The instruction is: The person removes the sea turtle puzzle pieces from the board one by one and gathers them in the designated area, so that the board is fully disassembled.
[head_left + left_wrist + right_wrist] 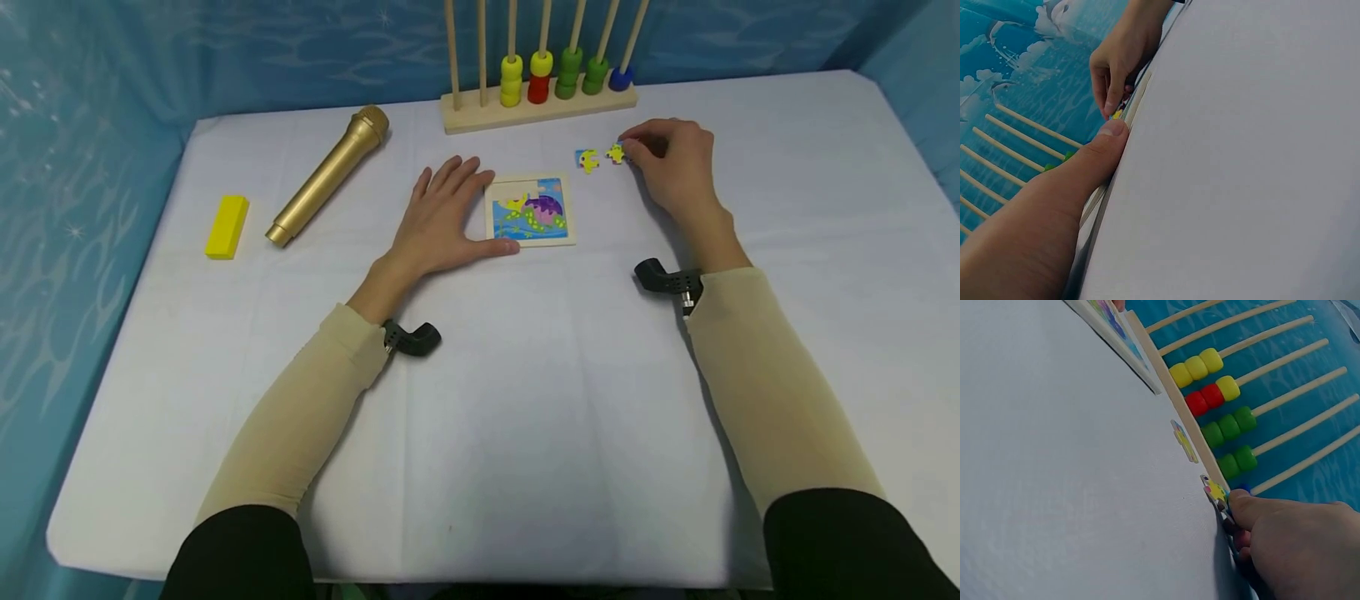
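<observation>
A small framed jigsaw puzzle (529, 210) with a purple and yellow dinosaur picture lies on the white table. Its upper left part shows bare wood. My left hand (442, 221) is spread flat at the frame's left side, with thumb and fingers touching its edges. To the right, my right hand (675, 162) pinches a blue and yellow puzzle piece (1215, 491) between thumb and fingers. Another puzzle piece (587, 160), blue with yellow, lies on the cloth between the frame and that hand. The held piece is partly covered by the fingertips.
Behind the puzzle stands a wooden bead rack (540, 110) with upright rods and coloured beads. A gold microphone (328, 177) and a yellow block (227, 227) lie at the left. A blue curtain (300, 50) hangs along the table's back edge.
</observation>
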The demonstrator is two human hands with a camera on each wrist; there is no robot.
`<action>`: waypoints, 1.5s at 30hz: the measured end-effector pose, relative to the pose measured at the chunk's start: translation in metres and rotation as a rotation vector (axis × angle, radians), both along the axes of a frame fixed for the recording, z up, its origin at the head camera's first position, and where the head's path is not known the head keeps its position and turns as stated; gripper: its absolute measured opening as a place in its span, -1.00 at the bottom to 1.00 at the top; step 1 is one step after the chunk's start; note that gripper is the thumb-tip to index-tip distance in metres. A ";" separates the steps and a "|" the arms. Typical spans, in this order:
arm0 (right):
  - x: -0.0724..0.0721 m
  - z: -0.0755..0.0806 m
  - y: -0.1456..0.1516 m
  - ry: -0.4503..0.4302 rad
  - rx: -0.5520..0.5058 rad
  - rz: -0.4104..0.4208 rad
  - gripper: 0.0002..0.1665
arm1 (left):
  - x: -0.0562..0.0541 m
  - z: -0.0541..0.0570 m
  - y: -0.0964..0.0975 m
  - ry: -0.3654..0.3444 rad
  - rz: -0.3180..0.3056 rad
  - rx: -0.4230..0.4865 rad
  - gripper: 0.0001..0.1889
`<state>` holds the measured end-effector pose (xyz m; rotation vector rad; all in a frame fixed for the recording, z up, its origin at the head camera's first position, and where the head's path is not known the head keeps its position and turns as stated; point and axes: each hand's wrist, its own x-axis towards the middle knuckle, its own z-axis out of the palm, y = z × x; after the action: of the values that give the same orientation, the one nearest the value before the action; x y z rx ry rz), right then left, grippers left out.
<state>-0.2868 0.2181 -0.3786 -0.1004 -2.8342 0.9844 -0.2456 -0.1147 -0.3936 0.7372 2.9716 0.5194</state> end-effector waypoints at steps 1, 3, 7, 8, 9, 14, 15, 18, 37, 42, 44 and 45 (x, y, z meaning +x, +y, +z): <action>0.000 0.000 0.000 0.007 0.014 0.003 -0.57 | 0.000 0.000 0.000 0.001 -0.001 0.001 0.17; 0.001 -0.001 -0.001 0.023 0.031 0.000 -0.59 | -0.001 -0.001 0.000 0.004 -0.004 0.004 0.17; 0.001 -0.007 -0.005 0.053 0.032 0.003 -0.61 | -0.001 -0.002 -0.003 0.009 -0.001 -0.002 0.16; 0.002 -0.009 -0.007 0.063 0.028 -0.001 -0.61 | 0.000 -0.004 -0.004 0.008 0.002 -0.005 0.16; 0.003 -0.011 -0.009 0.080 0.021 -0.007 -0.61 | 0.001 -0.005 -0.006 0.006 0.005 -0.008 0.16; 0.013 -0.016 -0.021 0.278 -0.081 -0.044 -0.62 | 0.008 -0.015 -0.008 0.003 0.018 0.004 0.16; 0.017 -0.017 -0.025 0.307 -0.111 -0.032 -0.63 | 0.008 -0.017 -0.009 0.005 0.017 0.012 0.16; 0.029 -0.022 -0.043 0.307 -0.201 0.044 -0.65 | 0.008 -0.020 -0.009 0.015 0.015 0.022 0.17; 0.029 -0.028 -0.078 0.105 -0.077 0.373 -0.74 | -0.001 -0.022 -0.006 0.029 0.003 0.005 0.15; 0.025 -0.023 -0.082 0.115 -0.070 0.383 -0.72 | -0.005 -0.017 -0.008 0.048 0.002 0.002 0.15; 0.026 -0.023 -0.083 0.108 -0.064 0.386 -0.71 | -0.005 -0.016 -0.008 0.042 -0.001 0.002 0.15; 0.027 -0.023 -0.083 0.104 -0.061 0.390 -0.71 | -0.004 -0.016 -0.008 0.036 0.000 -0.001 0.15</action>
<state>-0.2600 0.1350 -0.4012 0.5004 -2.7825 1.1073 -0.2495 -0.1229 -0.4098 0.7552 3.0042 0.5108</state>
